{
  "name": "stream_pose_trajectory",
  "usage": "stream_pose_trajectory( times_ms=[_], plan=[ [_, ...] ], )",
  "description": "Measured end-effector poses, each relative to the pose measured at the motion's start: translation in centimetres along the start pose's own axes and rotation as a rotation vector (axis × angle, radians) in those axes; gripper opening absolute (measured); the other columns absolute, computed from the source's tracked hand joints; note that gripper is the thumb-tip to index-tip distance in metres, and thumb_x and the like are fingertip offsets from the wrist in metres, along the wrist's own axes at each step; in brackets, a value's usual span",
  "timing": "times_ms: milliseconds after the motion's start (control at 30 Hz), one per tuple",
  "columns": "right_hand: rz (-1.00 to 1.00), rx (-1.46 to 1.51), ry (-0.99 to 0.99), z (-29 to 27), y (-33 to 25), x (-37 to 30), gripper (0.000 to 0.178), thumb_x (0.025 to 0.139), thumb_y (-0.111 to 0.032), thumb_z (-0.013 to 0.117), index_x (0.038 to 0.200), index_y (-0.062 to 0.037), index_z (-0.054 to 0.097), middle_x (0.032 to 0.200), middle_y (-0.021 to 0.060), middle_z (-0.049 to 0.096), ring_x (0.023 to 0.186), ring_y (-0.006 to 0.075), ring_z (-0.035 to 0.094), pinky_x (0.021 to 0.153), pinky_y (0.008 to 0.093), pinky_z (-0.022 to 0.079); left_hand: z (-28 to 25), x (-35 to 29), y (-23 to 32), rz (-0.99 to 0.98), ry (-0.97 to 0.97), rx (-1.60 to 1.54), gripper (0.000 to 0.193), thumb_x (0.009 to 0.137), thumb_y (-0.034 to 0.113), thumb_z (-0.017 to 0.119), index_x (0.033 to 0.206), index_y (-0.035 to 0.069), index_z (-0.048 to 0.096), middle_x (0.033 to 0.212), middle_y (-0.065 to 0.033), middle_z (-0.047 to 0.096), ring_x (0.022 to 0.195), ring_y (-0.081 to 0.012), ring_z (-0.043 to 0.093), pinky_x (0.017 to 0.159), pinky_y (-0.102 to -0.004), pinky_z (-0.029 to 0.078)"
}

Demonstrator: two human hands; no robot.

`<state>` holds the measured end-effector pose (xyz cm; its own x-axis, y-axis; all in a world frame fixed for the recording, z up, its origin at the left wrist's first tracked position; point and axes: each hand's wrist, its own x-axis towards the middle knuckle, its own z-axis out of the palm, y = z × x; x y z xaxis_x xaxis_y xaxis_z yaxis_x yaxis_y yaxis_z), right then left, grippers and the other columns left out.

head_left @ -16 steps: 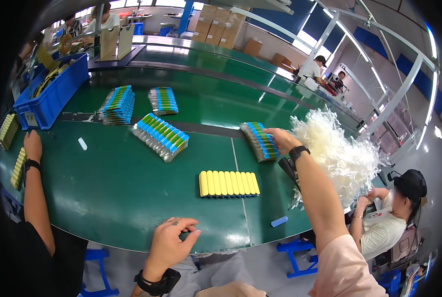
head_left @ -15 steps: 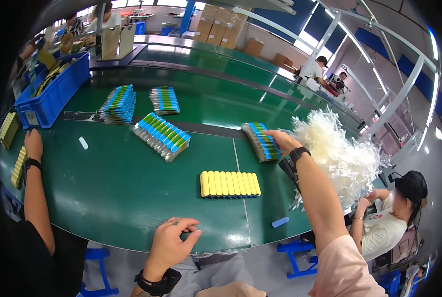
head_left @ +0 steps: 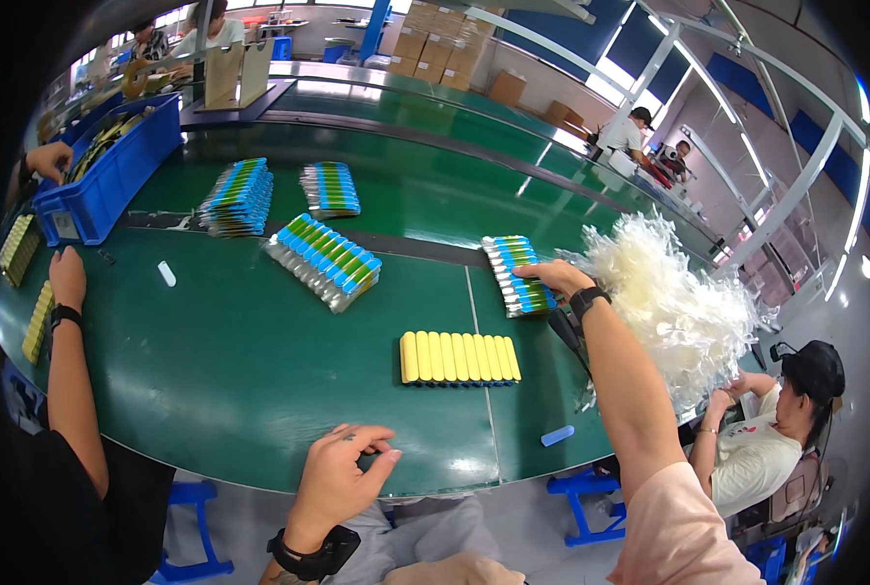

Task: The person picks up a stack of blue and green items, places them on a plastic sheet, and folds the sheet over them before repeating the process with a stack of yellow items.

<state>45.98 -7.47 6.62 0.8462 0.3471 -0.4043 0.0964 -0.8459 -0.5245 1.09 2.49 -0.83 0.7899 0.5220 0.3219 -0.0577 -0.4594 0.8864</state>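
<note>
My right hand (head_left: 550, 277) reaches across the table with its fingers closed on the near side of a stack of clear packets with blue and green bands (head_left: 509, 271). My left hand (head_left: 342, 475) hovers at the table's front edge with its fingers loosely bent, thumb apart and nothing in it. Between the hands lies a row of yellow rounded bars (head_left: 460, 358) with dark blue lower ends. More banded packets lie farther left: a middle stack (head_left: 328, 261), a smaller back stack (head_left: 331, 189) and a tall left stack (head_left: 236, 198).
A pile of white plastic film (head_left: 669, 312) stands right of my right hand. Loose pieces are one blue (head_left: 557, 436) and one white (head_left: 167, 274). At left, a co-worker's hands (head_left: 67, 278) are near a blue bin (head_left: 89, 216). Another person (head_left: 762, 439) works at right.
My right hand has shifted slightly, its fingers now farther over the stack, which has tilted. My left hand has hardly moved. A co-worker's hand now shows at the blue bin.
</note>
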Motion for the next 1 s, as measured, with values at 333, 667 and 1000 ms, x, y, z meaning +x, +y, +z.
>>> stream_pose_trajectory(
  times_ms=[333,667,1000],
  plan=[
    [-0.085,0.425,-0.103,0.7,1.0,2.3,0.049,0.082,-0.029,0.081,0.114,0.004,0.063,0.1,0.0105,0.071,0.08,0.0214,0.071,0.069,0.0367,0.058,-0.5,-0.1,0.5,0.006,0.001,-0.002,0.019,0.081,0.008,0.072,0.098,0.0,0.07,0.08,-0.0109,0.071,0.074,-0.0208,0.068,0.069,-0.0308,0.053],
    [0.003,0.689,-0.163,1.0,0.0,-0.9,0.035,0.093,-0.029,0.07,0.114,-0.0028,0.061,0.099,0.0077,0.073,0.083,0.0182,0.071,0.077,0.0368,0.06,-0.3,-0.2,0.3,-0.015,0.001,-0.023,0.021,0.084,0.016,0.072,0.099,0.003,0.07,0.082,-0.0102,0.072,0.073,-0.0259,0.066,0.071,-0.0352,0.053],
    [-0.297,0.874,-0.375,5.2,-4.9,-11.5,0.035,0.097,-0.031,0.058,0.121,-0.006,0.061,0.109,0.0092,0.069,0.095,0.0226,0.068,0.086,0.0429,0.057,-0.8,-0.3,-0.3,-0.034,0.011,-0.179,0.029,0.086,0.016,0.072,0.111,0.002,0.066,0.088,-0.0108,0.071,0.078,-0.0251,0.067,0.069,-0.034,0.054]
  ],
)
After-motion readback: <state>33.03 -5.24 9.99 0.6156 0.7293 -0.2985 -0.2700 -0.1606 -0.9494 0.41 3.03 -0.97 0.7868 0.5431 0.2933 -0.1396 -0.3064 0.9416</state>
